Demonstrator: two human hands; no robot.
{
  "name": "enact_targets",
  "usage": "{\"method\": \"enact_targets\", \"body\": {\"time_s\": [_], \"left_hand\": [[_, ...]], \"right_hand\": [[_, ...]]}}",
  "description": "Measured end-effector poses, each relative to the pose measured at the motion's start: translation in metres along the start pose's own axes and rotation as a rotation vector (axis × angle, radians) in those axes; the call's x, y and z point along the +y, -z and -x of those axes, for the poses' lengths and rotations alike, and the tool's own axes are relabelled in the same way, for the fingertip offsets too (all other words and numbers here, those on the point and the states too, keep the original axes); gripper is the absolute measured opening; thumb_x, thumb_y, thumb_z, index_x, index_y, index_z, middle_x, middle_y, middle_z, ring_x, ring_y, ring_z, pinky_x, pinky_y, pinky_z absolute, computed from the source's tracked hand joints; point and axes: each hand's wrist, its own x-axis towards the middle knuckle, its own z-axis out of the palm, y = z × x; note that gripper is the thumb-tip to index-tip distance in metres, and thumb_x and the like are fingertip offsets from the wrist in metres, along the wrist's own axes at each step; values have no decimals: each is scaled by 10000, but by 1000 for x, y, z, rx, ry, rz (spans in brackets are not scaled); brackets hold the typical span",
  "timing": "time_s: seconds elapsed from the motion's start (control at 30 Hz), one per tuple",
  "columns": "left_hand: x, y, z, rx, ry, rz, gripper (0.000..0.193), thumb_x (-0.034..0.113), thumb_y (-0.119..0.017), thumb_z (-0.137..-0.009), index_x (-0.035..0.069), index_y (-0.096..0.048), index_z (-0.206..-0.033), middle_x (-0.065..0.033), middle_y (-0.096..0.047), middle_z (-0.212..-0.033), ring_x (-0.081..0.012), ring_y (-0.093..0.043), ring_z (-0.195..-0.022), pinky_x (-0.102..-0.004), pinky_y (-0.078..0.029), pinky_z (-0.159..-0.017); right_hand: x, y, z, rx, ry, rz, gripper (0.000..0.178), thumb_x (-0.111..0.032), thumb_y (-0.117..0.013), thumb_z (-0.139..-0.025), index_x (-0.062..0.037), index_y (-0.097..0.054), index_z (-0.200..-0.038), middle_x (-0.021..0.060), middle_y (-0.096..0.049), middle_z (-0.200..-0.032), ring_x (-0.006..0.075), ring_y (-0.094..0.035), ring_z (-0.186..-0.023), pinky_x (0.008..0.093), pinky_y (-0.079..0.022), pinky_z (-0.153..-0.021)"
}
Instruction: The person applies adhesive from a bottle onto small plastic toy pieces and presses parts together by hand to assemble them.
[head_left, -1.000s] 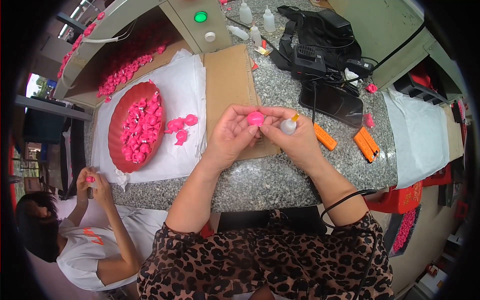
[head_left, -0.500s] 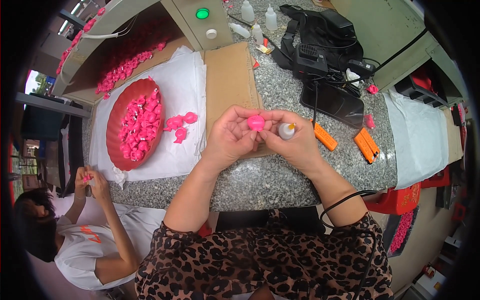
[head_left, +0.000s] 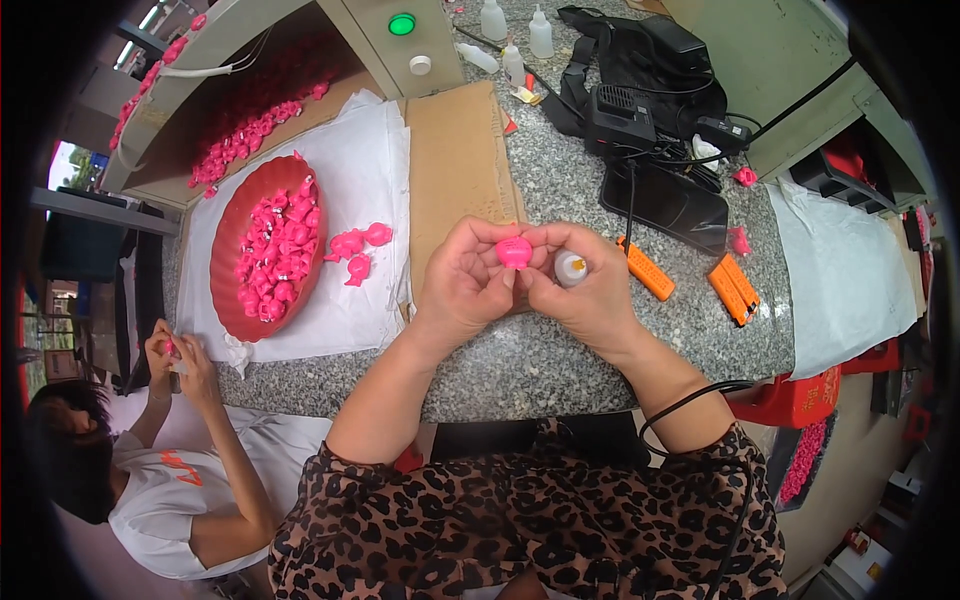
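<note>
Here, right over the counter (head_left: 480,375), a pink piece (head_left: 515,252) is pinched between the fingertips and thumbs of the left hand (head_left: 462,280) and the right hand (head_left: 596,298). And a small bottle (head_left: 571,268) is held too, tucked within the right hand, its yellow tip turned upward! Off to the left, more pink pieces (head_left: 280,245) are heaped in a red bowl (head_left: 226,285), set on white paper (head_left: 375,165).

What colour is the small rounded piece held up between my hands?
Bright pink. The rounded piece shows best in the head view, the only one here.
</note>
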Motion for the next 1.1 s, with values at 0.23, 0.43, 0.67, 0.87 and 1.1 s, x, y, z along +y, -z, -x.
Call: {"method": "enact_targets", "body": {"time_s": [0.23, 0.43, 0.67, 0.87, 1.1], "left_hand": [[-2, 1, 1, 8, -18, -18, 264, 33, -519, -795, -12, -377, -1013, -139, -516, -1005, -160, -531, -929, -261, -438, -805], [-4, 1, 1, 9, -29, -26, 263, 47, -526, -797, -9, -381, -1009, -135, -514, -1003, -157, -531, -923, -261, -436, -805], [-3, 1, 1, 5, -31, -10, 260, 48, -526, -798, -9, -380, -1006, -137, -512, -1009, -160, -532, -924, -264, -437, -805], [-2, 1, 0, -2, -5, 1, 258, 34, -519, -797, -7, -373, -1005, -139, -511, -1008, -166, -527, -942, -268, -435, -814], [0, 0, 0, -4, -11, -6, 250, 12, -503, -794, -5, -371, -1006, -133, -519, -981, -165, -526, -943, -268, -434, -815]], "right_hand": [[1, 1, 0, 8, 28, 96, 242, -25, -638, -628, 13, -565, -855, 12, -554, -705, 50, -511, -626, 185, -434, -574], [0, 1, 0, 12, -7, 64, 249, -38, -643, -618, 9, -566, -851, 13, -549, -708, 54, -508, -629, 188, -432, -583], [2, 2, 0, -4, 16, 99, 246, -44, -642, -622, 8, -566, -851, 15, -548, -712, 58, -510, -630, 192, -434, -585], [-1, 1, 1, -9, -11, 62, 256, -40, -639, -629, 8, -559, -867, 14, -548, -718, 54, -509, -635, 187, -434, -589], [-3, 1, 1, -7, 2, 93, 245, -29, -633, -639, 10, -557, -869, 16, -551, -718, 53, -511, -639, 186, -436, -585]]}}
